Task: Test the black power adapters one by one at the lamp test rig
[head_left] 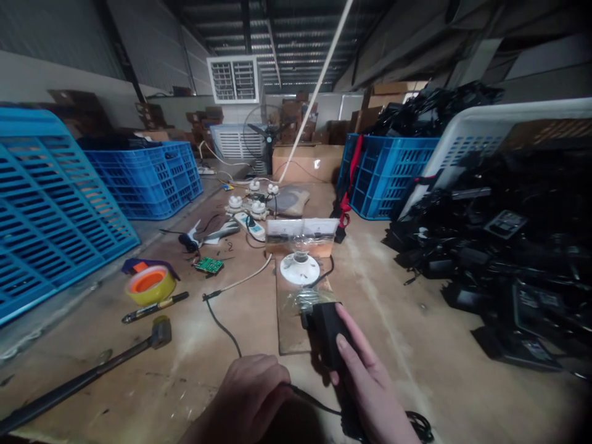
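Note:
In my right hand (370,376) is a black power adapter (329,336), gripped between thumb and fingers. Its far end meets or sits just in front of a tape-wrapped fitting (303,300) on a small board (291,336); I cannot tell if they are joined. My left hand (252,394) is closed round a black cable (312,399), which runs out toward the adapter. A thin dark lead (224,324) goes from behind the left hand to a pale wire. Beyond the fitting stands a white round lamp holder (300,269) before a clear-wrapped card (319,237).
On the left lie a hammer (123,357), a marker (155,307), a tape roll (152,283) and a green circuit board (209,265). Black adapters heap up at the right (499,265). Blue crates (139,179) flank the table. White lamp holders (258,208) sit farther back.

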A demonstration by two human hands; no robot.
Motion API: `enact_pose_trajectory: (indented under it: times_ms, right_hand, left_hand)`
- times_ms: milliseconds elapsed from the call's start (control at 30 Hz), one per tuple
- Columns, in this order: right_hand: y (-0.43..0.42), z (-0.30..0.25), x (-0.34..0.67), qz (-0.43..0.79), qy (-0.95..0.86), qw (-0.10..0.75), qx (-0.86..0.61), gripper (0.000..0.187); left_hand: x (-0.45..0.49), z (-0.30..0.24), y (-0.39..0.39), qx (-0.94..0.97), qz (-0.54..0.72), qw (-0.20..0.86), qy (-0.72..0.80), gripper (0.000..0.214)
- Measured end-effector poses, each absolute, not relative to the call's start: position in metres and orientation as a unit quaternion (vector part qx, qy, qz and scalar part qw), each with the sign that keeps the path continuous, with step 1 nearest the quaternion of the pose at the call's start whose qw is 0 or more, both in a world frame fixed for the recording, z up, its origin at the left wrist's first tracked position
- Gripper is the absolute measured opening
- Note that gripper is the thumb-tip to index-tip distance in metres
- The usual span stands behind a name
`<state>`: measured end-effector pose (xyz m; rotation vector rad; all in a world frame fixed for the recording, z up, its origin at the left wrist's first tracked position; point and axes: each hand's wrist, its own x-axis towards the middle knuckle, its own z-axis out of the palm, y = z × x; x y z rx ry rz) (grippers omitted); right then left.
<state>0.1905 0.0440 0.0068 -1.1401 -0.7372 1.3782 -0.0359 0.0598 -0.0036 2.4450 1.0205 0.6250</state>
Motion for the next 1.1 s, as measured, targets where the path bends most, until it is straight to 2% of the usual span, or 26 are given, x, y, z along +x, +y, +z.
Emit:
enact_pose_trajectory:
  times_ms: [133, 300, 400, 833, 1100]
  right_hand:
    - [0.044, 0.008, 0.191, 0.585, -0.312, 0.556, -0.501, 0.087]
    - [0.045, 0.011, 0.191, 0.581, -0.321, 0.558, -0.498, 0.084]
    - [0.045, 0.008, 0.191, 0.579, -0.323, 0.556, -0.5, 0.084]
    - [0.045, 0.01, 0.19, 0.591, -0.32, 0.554, -0.491, 0.084]
    - [0.045, 0.007, 0.193, 0.588, -0.325, 0.553, -0.493, 0.083]
  left_hand:
    - [-0.035, -0.006, 0.059, 0.881, 0.224, 0.195, 0.37, 0.02]
    - [-0.034, -0.011, 0.063, 0.893, 0.239, 0.15, 0.35, 0.043]
    - [-0.034, -0.011, 0.065, 0.895, 0.243, 0.134, 0.348, 0.048]
    - [-0.031, -0.014, 0.068, 0.906, 0.236, 0.078, 0.344, 0.045]
    - [-0.032, -0.015, 0.067, 0.904, 0.229, 0.082, 0.351, 0.042]
